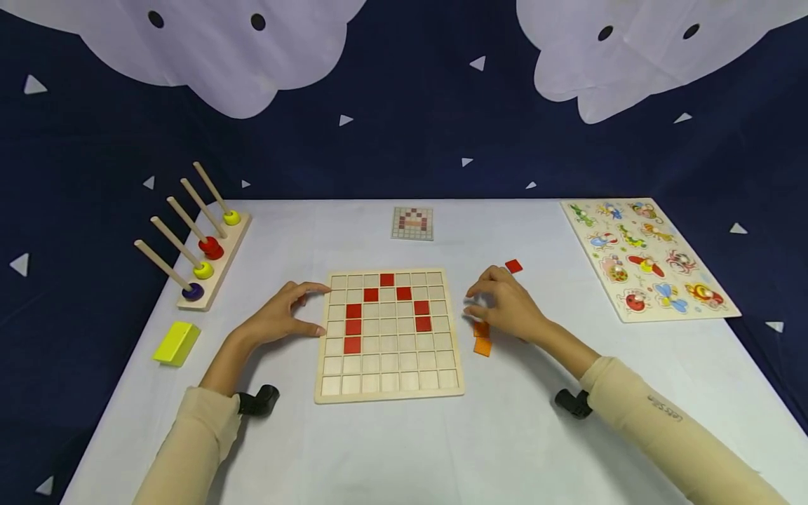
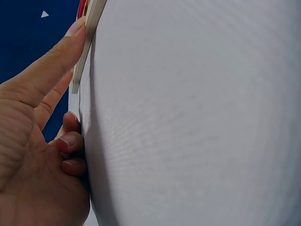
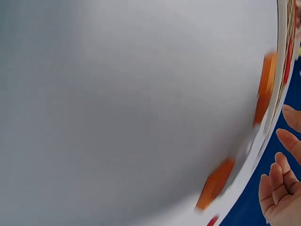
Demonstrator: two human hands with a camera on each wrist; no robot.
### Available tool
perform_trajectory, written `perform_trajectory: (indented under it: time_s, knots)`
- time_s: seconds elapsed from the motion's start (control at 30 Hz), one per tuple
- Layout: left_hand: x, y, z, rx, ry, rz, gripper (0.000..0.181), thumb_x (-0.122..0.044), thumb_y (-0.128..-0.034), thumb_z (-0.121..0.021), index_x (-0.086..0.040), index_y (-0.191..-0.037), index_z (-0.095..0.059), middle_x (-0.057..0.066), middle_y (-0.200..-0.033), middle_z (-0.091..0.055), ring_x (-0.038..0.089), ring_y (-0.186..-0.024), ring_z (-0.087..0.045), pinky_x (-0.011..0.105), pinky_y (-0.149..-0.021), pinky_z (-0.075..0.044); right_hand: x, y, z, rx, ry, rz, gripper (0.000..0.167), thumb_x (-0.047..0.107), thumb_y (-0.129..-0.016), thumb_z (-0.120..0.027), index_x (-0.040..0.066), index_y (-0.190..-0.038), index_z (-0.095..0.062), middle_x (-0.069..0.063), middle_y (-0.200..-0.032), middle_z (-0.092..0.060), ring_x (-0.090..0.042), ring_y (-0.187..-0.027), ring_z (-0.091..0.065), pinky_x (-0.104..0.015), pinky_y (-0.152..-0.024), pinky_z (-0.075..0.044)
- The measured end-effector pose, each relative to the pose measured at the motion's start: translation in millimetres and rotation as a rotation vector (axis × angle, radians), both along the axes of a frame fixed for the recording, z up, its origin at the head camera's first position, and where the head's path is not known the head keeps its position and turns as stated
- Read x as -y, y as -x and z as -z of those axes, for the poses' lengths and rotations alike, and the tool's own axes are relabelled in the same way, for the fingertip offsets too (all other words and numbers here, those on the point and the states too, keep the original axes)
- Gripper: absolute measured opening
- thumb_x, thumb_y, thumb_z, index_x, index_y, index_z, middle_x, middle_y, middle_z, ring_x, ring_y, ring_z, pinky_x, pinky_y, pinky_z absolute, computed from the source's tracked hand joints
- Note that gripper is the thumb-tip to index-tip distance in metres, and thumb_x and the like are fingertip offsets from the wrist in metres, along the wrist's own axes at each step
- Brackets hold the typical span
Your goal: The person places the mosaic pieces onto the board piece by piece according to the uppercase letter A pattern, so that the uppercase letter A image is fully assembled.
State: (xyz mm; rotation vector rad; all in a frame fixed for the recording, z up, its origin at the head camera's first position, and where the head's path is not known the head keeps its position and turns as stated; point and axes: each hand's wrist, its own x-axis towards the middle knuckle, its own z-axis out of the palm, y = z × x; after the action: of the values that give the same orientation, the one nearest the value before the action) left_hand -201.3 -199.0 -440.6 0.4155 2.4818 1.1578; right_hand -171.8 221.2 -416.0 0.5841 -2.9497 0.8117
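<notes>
A square wooden grid board (image 1: 389, 398) lies on the table with several red tiles (image 1: 353, 327) set in its cells. The left hand (image 1: 278, 317) touches the board's left edge with its thumb and index finger, spread apart; in the left wrist view the thumb (image 2: 56, 59) lies against the rim and the other fingers curl loosely. Just right of the board hovers the right hand (image 1: 505, 303), thumb and index finger apart, nothing visible between them. Orange tiles (image 1: 482, 346) lie below it, partly hidden in the head view. One loose red tile (image 1: 514, 266) sits beyond its knuckles.
Behind the board lies a small pattern card (image 1: 412, 235). A peg stand (image 1: 217, 270) with colored beads and a yellow block (image 1: 177, 344) are at the left. An insect picture puzzle board (image 1: 606, 280) rests at the right. A dark cloth hangs behind the table.
</notes>
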Motion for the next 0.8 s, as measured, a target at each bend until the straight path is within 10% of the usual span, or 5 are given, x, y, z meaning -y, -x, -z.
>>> perform_trajectory:
  time_s: [0.8]
  knots:
    - [1.2, -0.7, 0.3, -0.009, -0.012, 0.007, 0.077, -0.023, -0.0737, -0.088, -0.015, -0.141, -0.052, 0.014, -0.107, -0.04, 0.029, -0.105, -0.036, 0.045, -0.089, -0.032, -85, 45.1, 7.3, -0.017, -0.01, 0.182, 0.035, 0.012, -0.08, -0.081, 0.001, -0.113, -0.072, -0.02, -0.104, -0.054, -0.034, -0.102, -0.045, -0.047, -0.082, -0.037]
